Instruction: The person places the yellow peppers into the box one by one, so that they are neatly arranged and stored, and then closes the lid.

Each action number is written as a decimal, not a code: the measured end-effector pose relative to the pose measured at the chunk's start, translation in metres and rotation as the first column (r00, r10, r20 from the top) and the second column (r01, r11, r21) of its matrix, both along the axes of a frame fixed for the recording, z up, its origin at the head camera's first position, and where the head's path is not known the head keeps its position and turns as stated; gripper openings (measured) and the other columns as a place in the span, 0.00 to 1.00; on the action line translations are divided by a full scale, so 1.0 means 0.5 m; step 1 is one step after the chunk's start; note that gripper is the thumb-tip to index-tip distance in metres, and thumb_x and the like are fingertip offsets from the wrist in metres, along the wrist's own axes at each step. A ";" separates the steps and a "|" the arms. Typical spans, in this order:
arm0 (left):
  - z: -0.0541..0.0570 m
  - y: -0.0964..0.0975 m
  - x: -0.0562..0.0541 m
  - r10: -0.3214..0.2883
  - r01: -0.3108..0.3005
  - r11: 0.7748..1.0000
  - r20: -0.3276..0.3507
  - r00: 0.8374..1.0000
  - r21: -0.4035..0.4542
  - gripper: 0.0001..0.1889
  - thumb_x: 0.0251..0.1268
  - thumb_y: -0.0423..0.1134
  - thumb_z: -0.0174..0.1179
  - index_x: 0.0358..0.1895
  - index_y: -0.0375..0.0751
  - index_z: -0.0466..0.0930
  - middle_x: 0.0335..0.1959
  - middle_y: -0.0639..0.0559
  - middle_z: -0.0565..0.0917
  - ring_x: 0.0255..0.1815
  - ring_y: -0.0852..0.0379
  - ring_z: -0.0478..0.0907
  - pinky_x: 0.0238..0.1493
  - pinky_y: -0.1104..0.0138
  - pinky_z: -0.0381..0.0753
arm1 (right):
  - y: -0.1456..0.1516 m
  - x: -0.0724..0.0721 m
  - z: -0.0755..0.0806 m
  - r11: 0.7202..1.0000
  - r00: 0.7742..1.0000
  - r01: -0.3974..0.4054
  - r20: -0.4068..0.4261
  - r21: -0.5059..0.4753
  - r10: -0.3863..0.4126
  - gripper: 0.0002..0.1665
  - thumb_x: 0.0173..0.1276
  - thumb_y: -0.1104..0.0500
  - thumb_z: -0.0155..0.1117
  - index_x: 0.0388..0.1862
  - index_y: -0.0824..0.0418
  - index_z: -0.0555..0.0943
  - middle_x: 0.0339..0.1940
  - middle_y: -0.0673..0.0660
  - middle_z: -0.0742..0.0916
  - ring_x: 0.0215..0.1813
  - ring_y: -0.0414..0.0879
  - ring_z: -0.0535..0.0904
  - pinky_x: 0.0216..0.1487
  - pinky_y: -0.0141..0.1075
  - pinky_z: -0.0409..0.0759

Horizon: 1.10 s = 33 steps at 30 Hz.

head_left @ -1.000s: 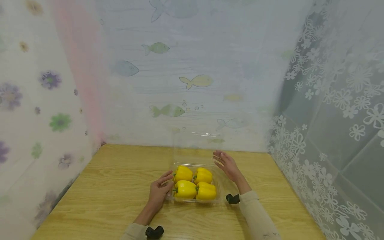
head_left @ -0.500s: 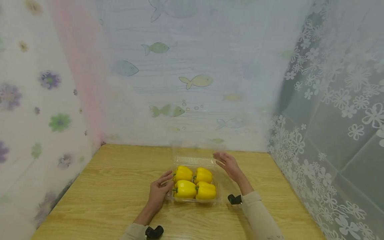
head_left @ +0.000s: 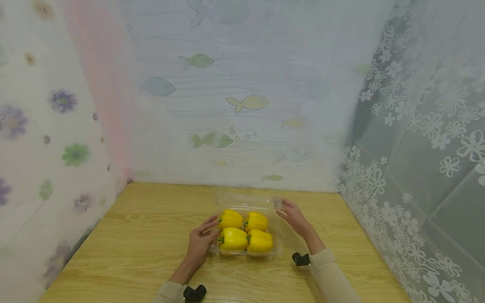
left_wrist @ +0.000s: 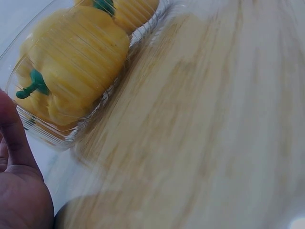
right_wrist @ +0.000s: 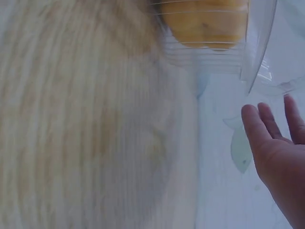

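Note:
Several yellow bell peppers (head_left: pixel 233 239) with green stems sit in a clear plastic clamshell container (head_left: pixel 246 253). Its see-through lid (head_left: pixel 246 202) is raised at the far side, tilted on its hinge. At the container's left wall, my left hand (head_left: pixel 199 242) has its fingers loosely extended along the side. The left wrist view shows the thumb (left_wrist: pixel 16 136) close to the ribbed plastic corner. My right hand (head_left: pixel 295 216) is by the lid's right edge with its fingers extended. In the right wrist view, those fingers (right_wrist: pixel 257 126) are spread near the clear rim.
The container stands on a wood-grain table (head_left: pixel 151 235). Behind it hangs a pale curtain with fish prints (head_left: pixel 250 102). Flower-patterned sheets enclose the left and right sides. A black device (head_left: pixel 195 293) is worn at each wrist.
The lid has tilted, its upper edge dropping lower in the head view. My right hand has moved slightly down and to the right. The left hand and the peppers have stayed put.

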<state>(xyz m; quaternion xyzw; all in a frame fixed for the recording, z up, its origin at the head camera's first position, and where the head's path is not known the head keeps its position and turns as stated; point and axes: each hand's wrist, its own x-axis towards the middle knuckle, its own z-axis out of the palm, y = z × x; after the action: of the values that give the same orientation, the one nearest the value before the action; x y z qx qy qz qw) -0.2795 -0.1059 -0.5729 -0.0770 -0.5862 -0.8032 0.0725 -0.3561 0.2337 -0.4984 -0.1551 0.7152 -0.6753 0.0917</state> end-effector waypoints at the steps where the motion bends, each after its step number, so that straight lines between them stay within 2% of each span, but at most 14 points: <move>1: 0.000 0.000 0.000 0.000 0.000 1.000 -0.004 1.000 0.003 0.19 0.67 0.26 0.65 0.59 0.21 0.79 0.74 0.37 0.70 0.21 0.65 0.71 0.21 0.76 0.72 | 0.004 0.000 -0.006 1.000 1.000 -0.013 0.000 0.023 0.013 0.32 0.83 0.57 0.49 0.76 0.75 0.61 0.79 0.71 0.61 0.80 0.65 0.55 0.78 0.57 0.57; 3: 0.000 0.000 0.000 0.004 -0.004 1.000 -0.003 1.000 0.009 0.19 0.67 0.25 0.65 0.59 0.21 0.79 0.73 0.36 0.70 0.20 0.65 0.71 0.21 0.76 0.72 | 0.009 0.007 -0.011 0.995 0.999 -0.037 -0.007 0.094 0.038 0.34 0.84 0.54 0.45 0.79 0.73 0.57 0.82 0.70 0.57 0.82 0.65 0.50 0.78 0.59 0.56; 6: 0.001 0.001 0.000 0.015 -0.015 1.000 0.002 1.000 0.009 0.19 0.67 0.25 0.64 0.59 0.20 0.79 0.73 0.35 0.70 0.20 0.65 0.70 0.20 0.76 0.72 | 0.015 0.020 -0.013 0.980 0.998 -0.064 0.003 0.189 0.064 0.35 0.84 0.52 0.45 0.81 0.68 0.55 0.83 0.67 0.55 0.82 0.64 0.49 0.77 0.61 0.57; 7: 0.002 0.001 0.000 0.018 -0.019 1.000 0.008 1.000 0.010 0.19 0.67 0.25 0.64 0.59 0.20 0.79 0.73 0.35 0.70 0.20 0.65 0.71 0.20 0.76 0.72 | 0.016 0.024 -0.014 0.981 0.997 -0.079 0.026 0.179 0.075 0.35 0.84 0.52 0.45 0.82 0.68 0.55 0.83 0.67 0.55 0.82 0.63 0.49 0.78 0.61 0.56; 12: 0.002 0.001 0.002 0.043 -0.042 0.999 0.029 0.999 -0.025 0.18 0.67 0.26 0.65 0.57 0.19 0.79 0.74 0.34 0.67 0.18 0.65 0.70 0.19 0.75 0.72 | 0.021 0.047 -0.014 0.968 0.990 -0.139 0.042 0.210 0.133 0.34 0.84 0.53 0.45 0.81 0.68 0.55 0.82 0.68 0.59 0.81 0.65 0.53 0.77 0.63 0.56; 16: -0.001 0.001 0.001 0.052 -0.050 0.998 0.028 0.998 -0.049 0.19 0.66 0.26 0.65 0.58 0.21 0.80 0.74 0.35 0.68 0.17 0.65 0.69 0.20 0.74 0.73 | 0.025 0.063 -0.019 0.956 0.987 -0.160 0.058 0.246 0.151 0.36 0.84 0.51 0.46 0.82 0.67 0.54 0.82 0.69 0.57 0.81 0.66 0.52 0.78 0.64 0.53; 19: -0.003 0.000 0.000 0.067 -0.065 0.995 0.018 0.998 -0.081 0.19 0.67 0.28 0.66 0.59 0.23 0.81 0.73 0.36 0.70 0.18 0.66 0.72 0.21 0.75 0.74 | 0.026 0.072 -0.021 0.950 0.985 -0.172 0.059 0.262 0.162 0.39 0.84 0.49 0.47 0.82 0.69 0.53 0.83 0.70 0.55 0.81 0.67 0.50 0.78 0.63 0.52; 25: -0.005 -0.001 0.000 0.060 -0.059 0.995 0.007 0.998 -0.081 0.20 0.69 0.33 0.66 0.60 0.26 0.81 0.73 0.39 0.72 0.29 0.66 0.82 0.23 0.75 0.77 | 0.034 0.092 -0.025 0.942 0.978 -0.208 0.044 0.263 0.203 0.37 0.85 0.54 0.44 0.81 0.74 0.49 0.79 0.76 0.60 0.78 0.70 0.57 0.76 0.62 0.59; 29: -0.004 0.000 0.001 0.062 -0.061 0.994 0.005 0.998 -0.088 0.20 0.69 0.35 0.66 0.60 0.27 0.81 0.72 0.40 0.73 0.41 0.63 0.86 0.25 0.75 0.78 | 0.041 0.111 -0.025 0.920 0.968 -0.251 0.080 0.300 0.238 0.38 0.84 0.53 0.45 0.81 0.73 0.49 0.79 0.76 0.60 0.77 0.70 0.60 0.74 0.58 0.66; 33: -0.001 0.000 0.004 0.069 -0.069 0.993 -0.008 0.998 -0.095 0.20 0.70 0.35 0.66 0.60 0.26 0.81 0.72 0.39 0.73 0.43 0.63 0.86 0.28 0.75 0.80 | 0.043 0.126 -0.025 0.914 0.957 -0.286 0.131 0.288 0.258 0.41 0.84 0.51 0.46 0.82 0.72 0.46 0.78 0.78 0.61 0.75 0.70 0.63 0.71 0.56 0.70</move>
<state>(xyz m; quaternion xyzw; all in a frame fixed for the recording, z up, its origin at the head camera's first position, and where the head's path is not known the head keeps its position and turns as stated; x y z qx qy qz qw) -0.2776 -0.1058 -0.5732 -0.0617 -0.6259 -0.7713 0.0977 -0.2929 0.2552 -0.5108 -0.2065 0.7772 -0.5440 0.2396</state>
